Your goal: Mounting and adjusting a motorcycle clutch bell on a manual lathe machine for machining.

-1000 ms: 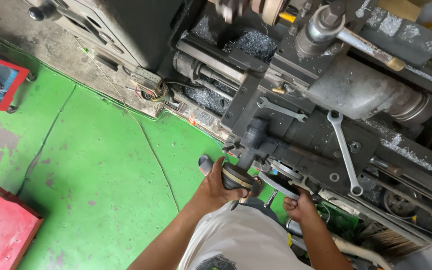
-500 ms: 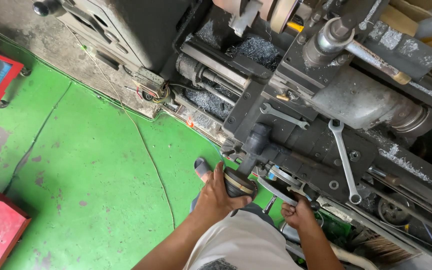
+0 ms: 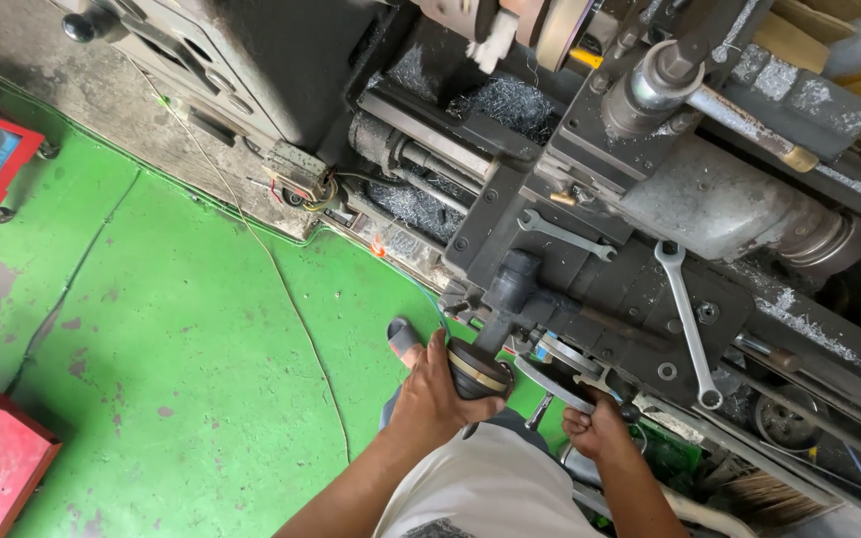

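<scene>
At the front of the lathe [image 3: 650, 209], left hand [image 3: 435, 394] wrapped around the black lever knob [image 3: 477, 371], right hand [image 3: 595, 430] closed on the handwheel [image 3: 555, 384] grip just beside; cutting apparently not begun, wrenches [image 3: 685, 319] lying untouched on top.

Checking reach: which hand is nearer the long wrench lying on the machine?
Right. The right hand grips a handwheel handle just below-left of the long wrench; the left hand holds a knob farther left.
</scene>
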